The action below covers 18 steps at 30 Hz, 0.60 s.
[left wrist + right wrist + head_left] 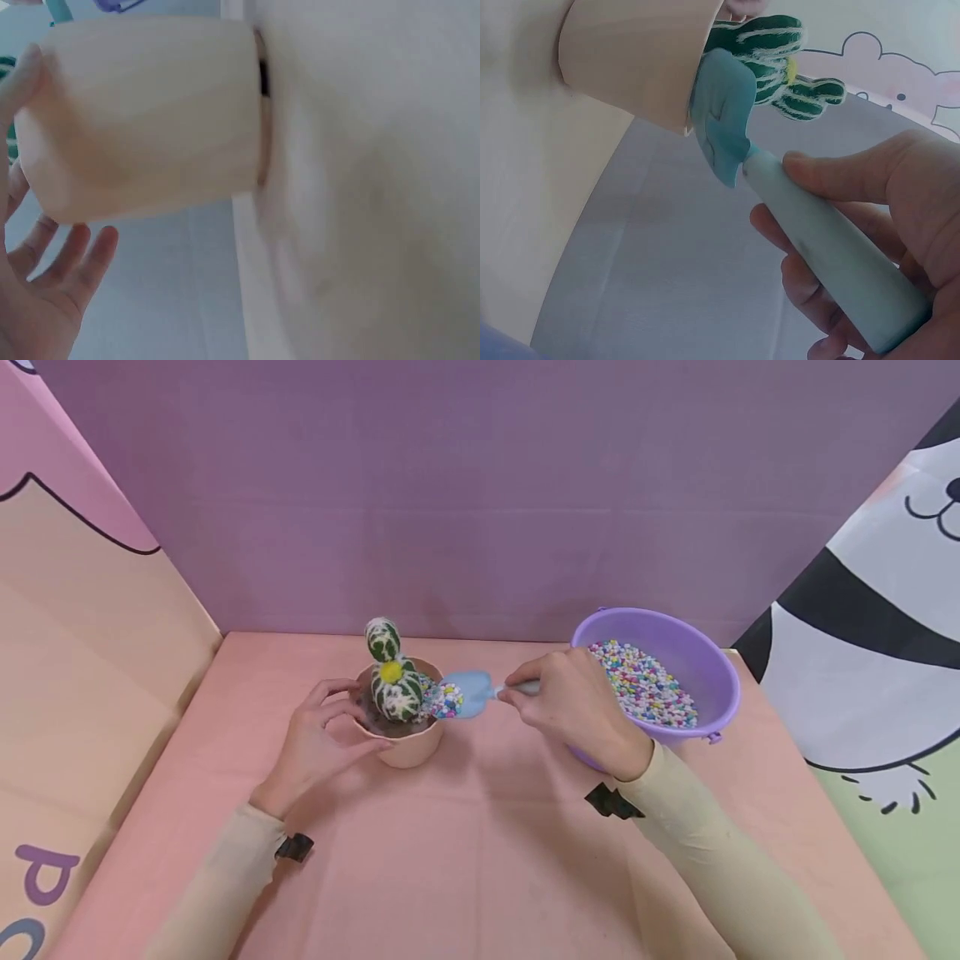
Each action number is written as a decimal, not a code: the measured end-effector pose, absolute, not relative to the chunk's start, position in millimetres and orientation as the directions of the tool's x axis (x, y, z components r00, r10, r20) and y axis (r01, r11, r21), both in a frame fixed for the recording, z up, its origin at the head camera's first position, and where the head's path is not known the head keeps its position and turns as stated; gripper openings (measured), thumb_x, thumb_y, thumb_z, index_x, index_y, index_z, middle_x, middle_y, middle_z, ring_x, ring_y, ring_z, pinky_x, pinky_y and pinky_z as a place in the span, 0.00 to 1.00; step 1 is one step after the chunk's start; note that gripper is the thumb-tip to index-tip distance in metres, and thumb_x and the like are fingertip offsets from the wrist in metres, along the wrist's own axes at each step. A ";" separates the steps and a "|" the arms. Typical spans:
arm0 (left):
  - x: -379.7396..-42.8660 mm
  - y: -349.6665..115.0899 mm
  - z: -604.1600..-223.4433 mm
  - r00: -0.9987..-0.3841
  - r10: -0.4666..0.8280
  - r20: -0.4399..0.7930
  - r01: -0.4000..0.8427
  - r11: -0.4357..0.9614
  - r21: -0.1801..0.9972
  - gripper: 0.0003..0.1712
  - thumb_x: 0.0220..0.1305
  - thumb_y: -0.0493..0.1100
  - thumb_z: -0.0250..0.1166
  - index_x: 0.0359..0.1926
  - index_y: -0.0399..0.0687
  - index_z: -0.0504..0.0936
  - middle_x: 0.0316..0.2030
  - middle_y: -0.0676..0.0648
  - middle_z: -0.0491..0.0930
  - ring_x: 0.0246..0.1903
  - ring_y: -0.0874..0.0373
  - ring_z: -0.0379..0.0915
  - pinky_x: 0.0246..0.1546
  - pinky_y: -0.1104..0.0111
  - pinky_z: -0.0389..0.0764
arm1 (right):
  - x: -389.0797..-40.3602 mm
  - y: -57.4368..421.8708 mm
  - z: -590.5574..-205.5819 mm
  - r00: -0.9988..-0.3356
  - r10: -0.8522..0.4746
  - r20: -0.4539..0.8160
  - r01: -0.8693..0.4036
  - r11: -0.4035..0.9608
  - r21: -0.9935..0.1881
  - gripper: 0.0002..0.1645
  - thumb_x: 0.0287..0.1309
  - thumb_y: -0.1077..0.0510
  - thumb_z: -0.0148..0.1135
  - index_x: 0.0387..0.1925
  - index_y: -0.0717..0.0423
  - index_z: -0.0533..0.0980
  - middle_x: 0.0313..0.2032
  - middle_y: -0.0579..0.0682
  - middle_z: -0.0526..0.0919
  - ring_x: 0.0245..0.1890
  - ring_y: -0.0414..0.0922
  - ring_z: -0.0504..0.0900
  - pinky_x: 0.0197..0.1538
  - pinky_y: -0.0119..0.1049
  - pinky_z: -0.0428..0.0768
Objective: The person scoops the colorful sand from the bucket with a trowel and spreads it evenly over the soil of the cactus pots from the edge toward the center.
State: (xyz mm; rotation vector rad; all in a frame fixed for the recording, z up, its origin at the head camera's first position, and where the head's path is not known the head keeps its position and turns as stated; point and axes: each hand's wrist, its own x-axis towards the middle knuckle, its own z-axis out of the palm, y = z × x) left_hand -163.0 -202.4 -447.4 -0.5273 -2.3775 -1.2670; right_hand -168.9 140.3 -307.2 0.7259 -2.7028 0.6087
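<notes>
Gripping shovel, right hand held its beads at edge of pot, beside cactus; left hand curled round pot's other side. Sideways twist risked spilling beads onto table; hard push, tipping pot.

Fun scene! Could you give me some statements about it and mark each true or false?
1. The right hand holds a blue scoop. True.
2. The scoop's blade is bare. False: colourful pellets lie on it.
3. A cactus with a yellow spot stands in the plant pot. True.
4. More pellets fill part of the purple bucket. True.
5. The left hand grips the bucket. False: it is at the plant pot, its thumb touching it.
</notes>
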 end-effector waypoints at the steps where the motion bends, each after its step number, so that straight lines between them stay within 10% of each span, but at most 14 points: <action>1: -164.2 -204.0 -448.5 -0.849 0.148 0.507 0.504 0.514 0.694 0.21 0.41 0.43 0.91 0.35 0.50 0.89 0.61 0.45 0.80 0.64 0.48 0.76 0.61 0.56 0.81 | -168.7 140.6 -306.9 -0.839 -0.409 0.359 -0.524 0.786 -0.328 0.05 0.53 0.54 0.81 0.34 0.47 0.94 0.31 0.44 0.94 0.29 0.44 0.88 0.31 0.38 0.79; 9: -174.9 -223.6 -451.6 -0.850 0.228 0.475 0.522 0.484 0.703 0.37 0.50 0.37 0.85 0.62 0.41 0.83 0.73 0.41 0.74 0.73 0.40 0.70 0.63 0.42 0.81 | -167.5 138.2 -306.7 -0.849 -0.402 0.343 -0.511 0.792 -0.334 0.06 0.53 0.54 0.80 0.35 0.48 0.94 0.32 0.44 0.94 0.29 0.44 0.88 0.31 0.38 0.79; 18: -172.7 -220.2 -445.4 -0.844 0.178 0.505 0.506 0.574 0.644 0.31 0.38 0.47 0.91 0.47 0.45 0.91 0.65 0.44 0.84 0.65 0.44 0.78 0.69 0.46 0.75 | -166.7 138.8 -308.2 -0.840 -0.399 0.367 -0.513 0.804 -0.302 0.06 0.53 0.53 0.81 0.34 0.46 0.94 0.32 0.44 0.94 0.34 0.48 0.90 0.36 0.43 0.82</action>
